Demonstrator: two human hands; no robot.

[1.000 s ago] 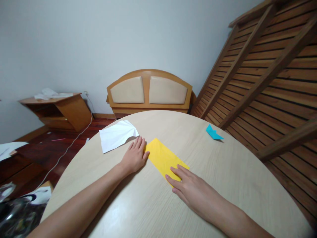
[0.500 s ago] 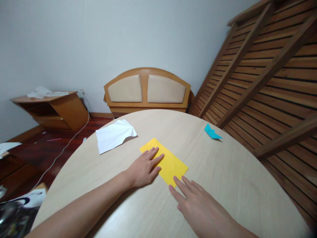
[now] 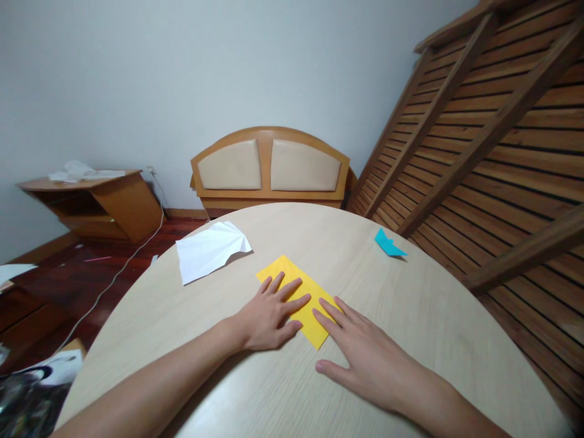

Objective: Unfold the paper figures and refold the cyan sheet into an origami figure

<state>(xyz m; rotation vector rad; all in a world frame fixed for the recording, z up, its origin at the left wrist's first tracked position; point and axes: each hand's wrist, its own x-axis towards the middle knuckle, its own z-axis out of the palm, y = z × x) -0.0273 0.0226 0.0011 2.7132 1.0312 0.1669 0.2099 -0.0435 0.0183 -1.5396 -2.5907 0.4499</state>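
A yellow sheet of paper (image 3: 318, 336), a long rectangle in outline, lies flat and slanted on the round table, partly covered by both hands. My left hand (image 3: 269, 313) rests on its left side with the fingers spread. From the right, my right hand (image 3: 358, 344) lays its fingertips on the paper's right end; its thumb sticks out over the bare tabletop. Neither hand grips anything. Farther off on the right sits a small blue folded paper boat (image 3: 389, 244). To the left lies a creased white sheet of paper (image 3: 207, 252).
The pale round table (image 3: 438, 340) fills the foreground. Behind it stands a wooden headboard (image 3: 265, 164) against the wall. A slatted wooden frame (image 3: 493, 134) leans on the right. At the left are a low cabinet (image 3: 123, 210) and a white cable (image 3: 114, 281) on the floor.
My right hand has moved up and further onto the yellow paper, its thumb now spread away. The fingers of my left hand have spread wider and shifted slightly to the right.
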